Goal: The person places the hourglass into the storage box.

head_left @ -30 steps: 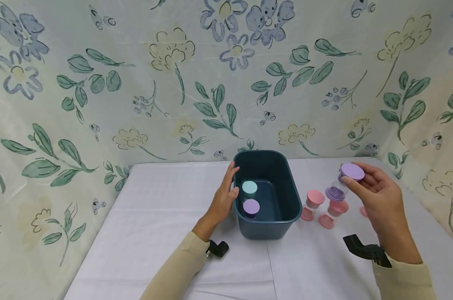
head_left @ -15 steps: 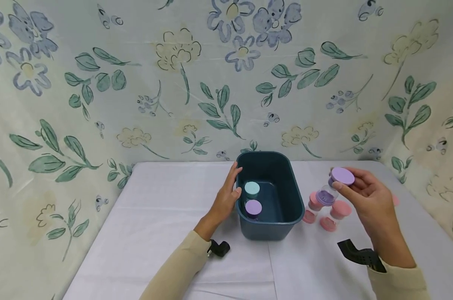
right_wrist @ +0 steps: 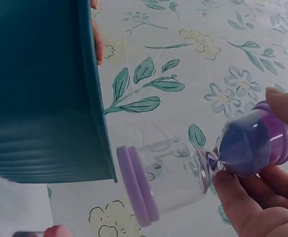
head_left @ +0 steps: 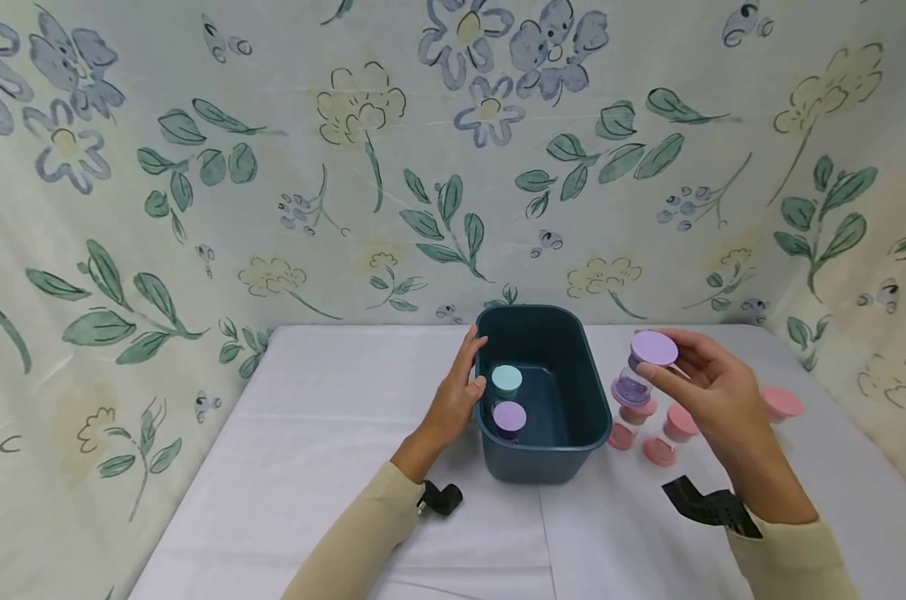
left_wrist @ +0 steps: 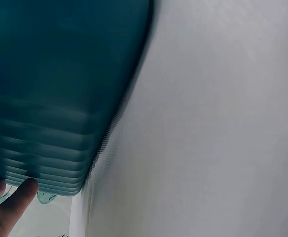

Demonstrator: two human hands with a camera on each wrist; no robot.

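Observation:
My right hand holds a sand timer with purple caps and purple sand, pinched near one cap and the waist. It is tilted in the air, just right of the dark teal bin. In the right wrist view its far cap lies close to the bin's wall. My left hand rests against the bin's left side, fingers fairly straight along the wall and thumb at the rim. Inside the bin, along its left side, stand a mint-capped sand timer and a purple-capped sand timer.
Under and beside my right hand stand pink-capped sand timers, one by the bin, another nearer the hand. A further pink cap shows right of the wrist. White cloth covers the table, with a flowered curtain behind.
My right hand has carried the purple sand timer leftward, closer to the bin. The pink cap behind that wrist has come into fuller view. My left hand keeps its place on the bin.

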